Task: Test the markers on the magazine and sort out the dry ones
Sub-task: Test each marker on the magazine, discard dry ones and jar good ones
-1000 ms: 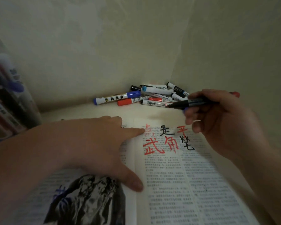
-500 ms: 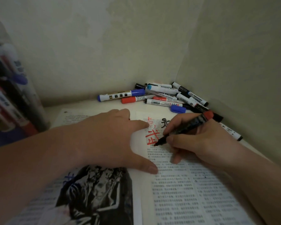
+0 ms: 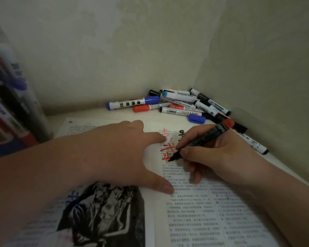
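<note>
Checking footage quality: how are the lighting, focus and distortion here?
Head view: dim, yellowish light; the container of markers at the left edge is blurred; the marker and magazine print near centre read fairly sharp; wide-angle stretch toward the edges.

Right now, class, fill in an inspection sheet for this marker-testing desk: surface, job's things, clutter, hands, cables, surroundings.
Surface: pale tabletop, with the open magazine lying on it.
Job's things: black marker with a red end, tip on the page at the red test strokes; marker pile in the corner.
Clutter: loose blue cap beside the pile.
Hands: left hand presses flat on the magazine; right hand grips the black marker.
Cables: nothing seen.
Surroundings: plain walls; blurred container of markers at left.
</note>
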### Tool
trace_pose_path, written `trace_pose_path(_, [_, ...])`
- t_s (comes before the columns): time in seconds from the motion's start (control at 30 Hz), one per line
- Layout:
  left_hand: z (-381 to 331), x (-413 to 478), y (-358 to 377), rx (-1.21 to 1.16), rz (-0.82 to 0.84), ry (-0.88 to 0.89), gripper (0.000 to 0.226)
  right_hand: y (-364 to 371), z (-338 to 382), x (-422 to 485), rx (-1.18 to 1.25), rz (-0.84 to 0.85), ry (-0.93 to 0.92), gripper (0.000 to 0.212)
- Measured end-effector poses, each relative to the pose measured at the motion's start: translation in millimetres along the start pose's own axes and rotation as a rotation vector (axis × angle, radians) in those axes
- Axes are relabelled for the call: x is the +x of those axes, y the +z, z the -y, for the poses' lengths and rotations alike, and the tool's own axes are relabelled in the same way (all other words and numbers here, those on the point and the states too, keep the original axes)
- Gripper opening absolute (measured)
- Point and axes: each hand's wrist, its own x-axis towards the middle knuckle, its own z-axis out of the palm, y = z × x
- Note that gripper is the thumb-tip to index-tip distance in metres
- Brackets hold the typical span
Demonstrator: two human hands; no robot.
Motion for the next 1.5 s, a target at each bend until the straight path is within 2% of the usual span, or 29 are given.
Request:
trace_pose_path(0.57, [1.4,1.8,0.7,0.004,-0.001,0.012,0.115,0.6,1.4,-0.4,-0.168,0.013,0.012,0.004])
trace_pose_path(0.9, [0.6,0.8,0.2,0.011,-0.001,0.008,0.114,1.9,0.4,-0.1,-0.122,-0.096,0.051,0.006])
trace_pose_path(1.17, [0.9,0.9,0.2,0.011,-0.001,0.015,0.114,3.2,2.7,-1.2,-0.164,-0.011,0.051,0.009])
trace_pose_path(1.33, [1.2,2.0,0.7,0.011,-0.002,0.023,0.113,3.1,1.5,-0.1,-0.142,-0.068,0.046,0.007])
trace_pose_path(1.5, [0.8,1.5,0.6,0.009,-0.004,0.017,0.112,3.3,4.9,-1.5,-0.146,-0.008,0.057,0.009])
